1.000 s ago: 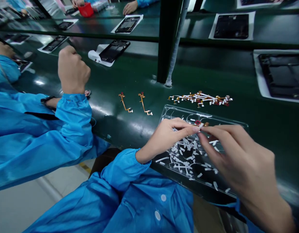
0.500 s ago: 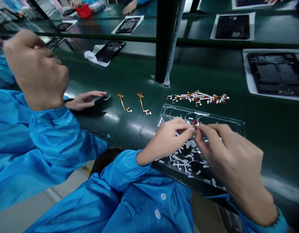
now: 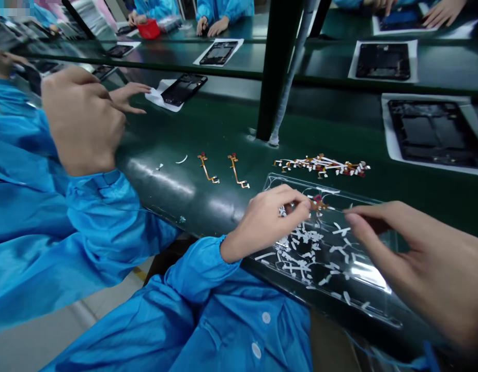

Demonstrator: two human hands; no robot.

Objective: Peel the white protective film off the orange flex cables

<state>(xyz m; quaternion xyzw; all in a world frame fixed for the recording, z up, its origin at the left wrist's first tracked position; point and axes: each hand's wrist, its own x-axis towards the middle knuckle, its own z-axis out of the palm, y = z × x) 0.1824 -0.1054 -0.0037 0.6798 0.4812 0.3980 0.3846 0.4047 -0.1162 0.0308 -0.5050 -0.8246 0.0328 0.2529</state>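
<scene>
Green belt [image 3: 207, 129] fills most of the frame, running upper left to lower right. Co-worker's blue sleeve [image 3: 48, 232] takes the left side; that person's fist [image 3: 81, 119] is raised at upper left, second hand [image 3: 128, 98] flat on the belt behind it. Black post [image 3: 279, 67] rises at top centre, cut off by the frame's top edge. Black frames [image 3: 436, 132] on white sheets lie at right and along the top; detail inside them too dark to make out. No readable writing anywhere.

Clear tray [image 3: 378, 268] sits at lower centre-right on the belt's near edge, its right end hidden by the right hand [image 3: 428, 268]. White strips [image 3: 301, 248] litter the tray floor.

Left hand [image 3: 270, 222], centre, pinches a small flex cable [image 3: 319, 203] between thumb and fingertips above the tray's far edge: copper-orange with a red spot, blurred, mostly hidden by the fingers. Right hand, lower right, blurred and cut off by the frame edge, fingers extended and loose, holding nothing visible, apart from the cable.

Cable pile [image 3: 324, 165] lies just behind the tray. Two single cables [image 3: 223, 170] lie left of it, apart.
</scene>
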